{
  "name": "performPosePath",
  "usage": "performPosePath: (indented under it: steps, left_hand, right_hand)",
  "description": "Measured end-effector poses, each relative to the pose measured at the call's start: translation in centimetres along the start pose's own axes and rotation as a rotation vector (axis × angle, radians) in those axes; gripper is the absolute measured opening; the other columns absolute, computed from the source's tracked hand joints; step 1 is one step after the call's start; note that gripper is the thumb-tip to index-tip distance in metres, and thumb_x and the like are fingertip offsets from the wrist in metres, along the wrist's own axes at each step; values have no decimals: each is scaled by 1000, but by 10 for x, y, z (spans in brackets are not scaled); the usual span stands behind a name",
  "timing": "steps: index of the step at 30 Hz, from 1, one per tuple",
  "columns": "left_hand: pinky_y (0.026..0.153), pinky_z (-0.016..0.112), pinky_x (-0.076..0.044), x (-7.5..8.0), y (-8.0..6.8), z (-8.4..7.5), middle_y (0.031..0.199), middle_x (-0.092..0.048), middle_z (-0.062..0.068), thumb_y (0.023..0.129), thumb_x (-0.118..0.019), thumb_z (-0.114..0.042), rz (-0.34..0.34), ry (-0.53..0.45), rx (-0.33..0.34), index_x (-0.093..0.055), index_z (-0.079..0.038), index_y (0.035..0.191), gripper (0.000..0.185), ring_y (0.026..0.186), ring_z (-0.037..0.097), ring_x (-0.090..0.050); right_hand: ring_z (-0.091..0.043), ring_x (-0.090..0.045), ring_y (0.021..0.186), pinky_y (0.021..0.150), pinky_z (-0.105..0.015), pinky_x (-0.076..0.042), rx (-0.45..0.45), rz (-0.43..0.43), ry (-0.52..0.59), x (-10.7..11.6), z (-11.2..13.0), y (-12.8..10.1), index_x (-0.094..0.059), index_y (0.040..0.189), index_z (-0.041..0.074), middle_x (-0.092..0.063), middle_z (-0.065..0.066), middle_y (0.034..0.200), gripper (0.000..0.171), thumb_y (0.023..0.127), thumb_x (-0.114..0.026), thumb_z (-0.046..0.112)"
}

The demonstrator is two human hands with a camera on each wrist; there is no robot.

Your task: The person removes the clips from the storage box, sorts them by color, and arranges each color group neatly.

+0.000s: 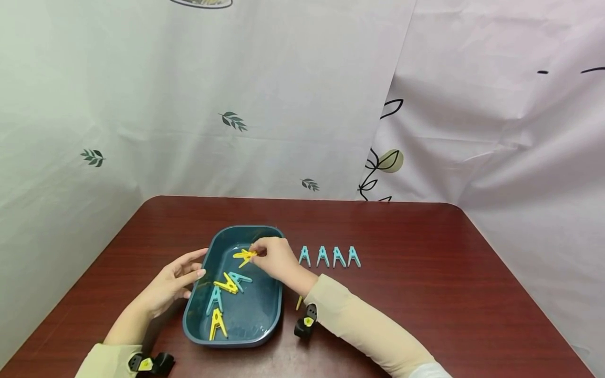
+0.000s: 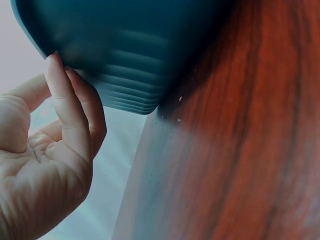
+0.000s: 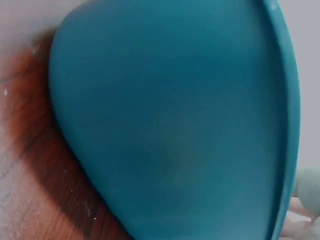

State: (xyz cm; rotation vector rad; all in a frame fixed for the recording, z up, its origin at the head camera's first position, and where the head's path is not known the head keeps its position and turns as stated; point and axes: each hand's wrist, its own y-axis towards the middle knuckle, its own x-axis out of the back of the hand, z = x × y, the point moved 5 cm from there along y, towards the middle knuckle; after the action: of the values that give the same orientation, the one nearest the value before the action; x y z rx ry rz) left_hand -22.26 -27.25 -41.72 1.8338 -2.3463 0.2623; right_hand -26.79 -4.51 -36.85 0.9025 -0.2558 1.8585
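Note:
A dark blue plastic tray (image 1: 259, 315) stands on the table, and my left hand (image 1: 165, 286) holds its left rim, thumb on top and fingers against the outer wall. In the left wrist view, fingertips (image 2: 57, 75) touch that wall near the rim. Reaching over the right side, my right hand (image 1: 276, 257) pinches a yellow clothespin (image 1: 243, 255) inside the tray; some of it is hidden by the fingers. Nearer me in the tray lie yellow clothespins (image 1: 217, 323) and blue clothespins (image 1: 215, 299). The tray's outer wall (image 3: 175, 125) fills most of the right wrist view.
Several light blue clothespins (image 1: 337, 257) lie in a row on the table right of the tray. Under my right wrist, a yellow piece (image 1: 299, 303) shows partly. The dark red wooden table (image 1: 425, 283) ends at a pale patterned curtain (image 1: 283, 105).

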Motion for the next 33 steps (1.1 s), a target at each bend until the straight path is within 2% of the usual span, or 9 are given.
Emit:
performPosePath:
  steps: [6,11,19,24,27,33]
  left_hand:
    - [55,25,-52,0,-1,0,104,-60,1,97,-54,-13,3,-4,-4,-28,-5,146,56,80,10,-61]
    - [55,25,-52,0,-1,-1,103,-59,0,97,-54,-14,-5,6,-1,-29,-4,146,56,81,10,-62]
    - [55,26,-52,0,0,0,103,-58,1,97,-55,-16,-11,18,15,-28,-4,147,58,81,10,-61]
    - [56,27,-53,1,0,-1,103,-58,2,97,-55,-15,-11,20,6,-27,-4,146,58,81,11,-62]
    - [56,27,-53,1,0,-1,103,-58,2,97,-55,-15,-10,20,1,-28,-3,146,58,81,12,-62]
    - [55,26,-52,1,-1,-1,103,-58,1,96,-55,-15,-15,21,4,-28,-4,146,58,81,11,-61]
  right_hand:
    - [-17,-66,84,66,-20,-51,-53,-142,192,13,-3,-4,-72,102,6,-71,-7,96,16,86,-68,8]
    - [-21,-68,86,71,-23,-54,-47,-234,335,26,-6,-9,-71,102,2,-69,-10,97,17,86,-67,6]
    - [-17,-64,86,74,-24,-52,-70,-286,550,46,-15,-19,-68,103,-1,-65,-15,102,17,87,-63,4]
    - [-10,-60,81,69,-21,-49,-73,-328,642,62,-23,-27,-66,106,-6,-63,-20,102,19,89,-60,-1]
    - [-9,-60,77,68,-22,-50,-103,-333,683,70,-29,-33,-65,108,-7,-64,-17,101,20,89,-59,-2]
    - [-9,-59,72,68,-26,-54,-168,-329,689,83,-42,-44,-63,110,-8,-63,-5,92,23,89,-58,-3]
